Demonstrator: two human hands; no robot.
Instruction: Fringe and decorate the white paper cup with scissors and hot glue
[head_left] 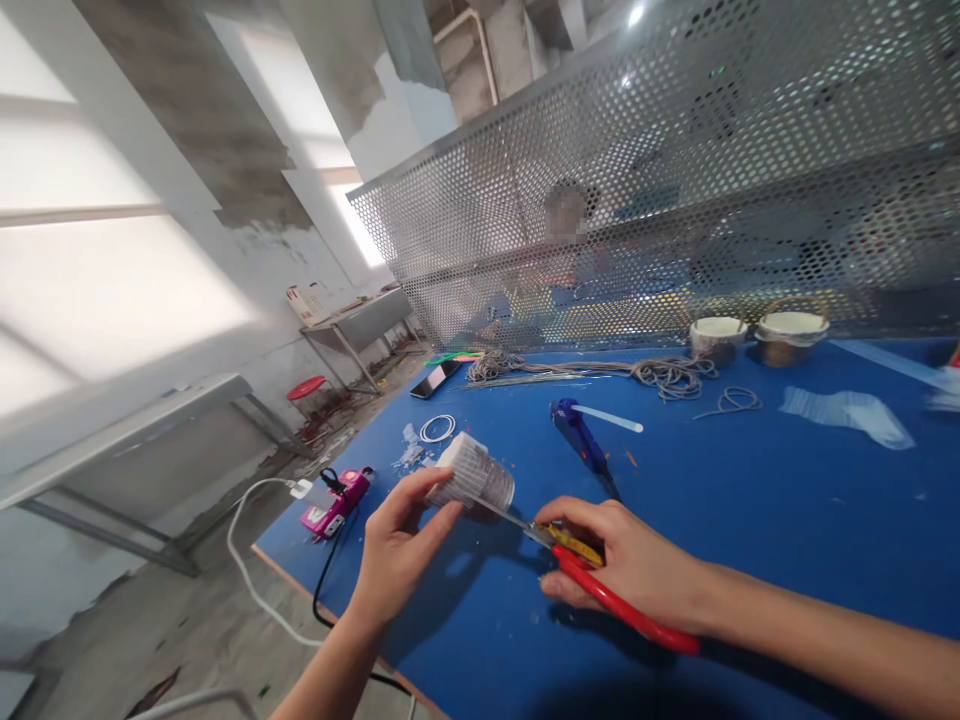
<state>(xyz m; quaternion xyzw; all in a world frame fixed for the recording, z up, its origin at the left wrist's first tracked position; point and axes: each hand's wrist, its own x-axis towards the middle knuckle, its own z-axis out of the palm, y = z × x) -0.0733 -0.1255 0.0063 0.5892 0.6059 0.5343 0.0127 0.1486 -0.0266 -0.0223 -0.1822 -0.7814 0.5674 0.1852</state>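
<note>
My left hand (405,545) pinches a small pale cup (487,480), tilted on its side above the blue table, its wall wrapped in grey cord. A thin pale strand (506,514) runs from the cup toward my right hand (637,560). Closed around a pair of pliers (626,610) with red and yellow handles, that hand keeps the metal jaws at the strand's end. Whether the jaws grip the strand is too small to tell. Just beyond my right hand lies a blue glue gun (581,440) with a whitish glue stick in it.
A purple power strip (335,508) with cables sits at the left table edge. A phone (435,380), a white ring (437,429) and coiled grey cord (667,376) lie farther back. Two cups (718,345) stand before a perforated metal screen (465,250); behind it is a person.
</note>
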